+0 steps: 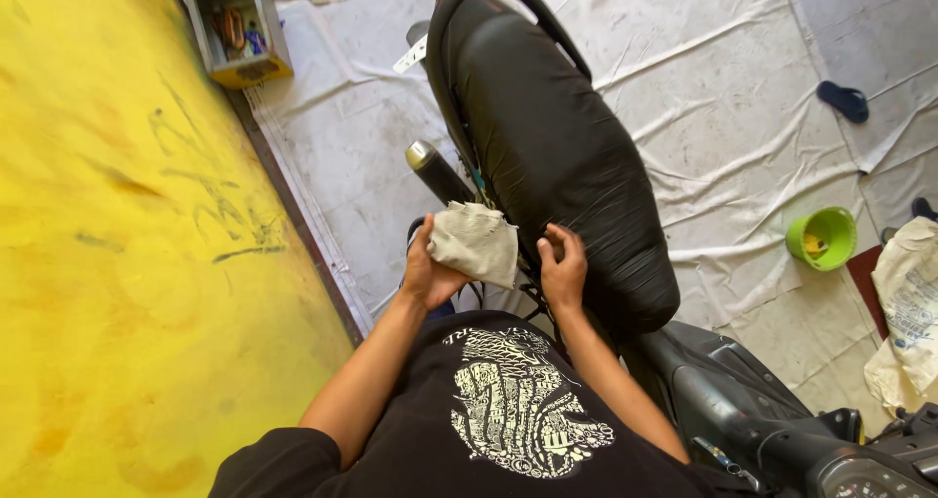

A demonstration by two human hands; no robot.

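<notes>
While the left hand (430, 273) has its grip closed around a grey rag (476, 242), the right hand (564, 268) presses the seat (557, 136).

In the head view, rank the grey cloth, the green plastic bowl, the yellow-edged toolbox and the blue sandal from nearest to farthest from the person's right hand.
From the right hand, which rests on the black motorcycle seat:
1. Grey cloth, just to its left, held in the left hand.
2. Green plastic bowl, on the floor sheet to the right.
3. Blue sandal, upper right.
4. Yellow-edged toolbox, top left by the yellow wall.
</notes>
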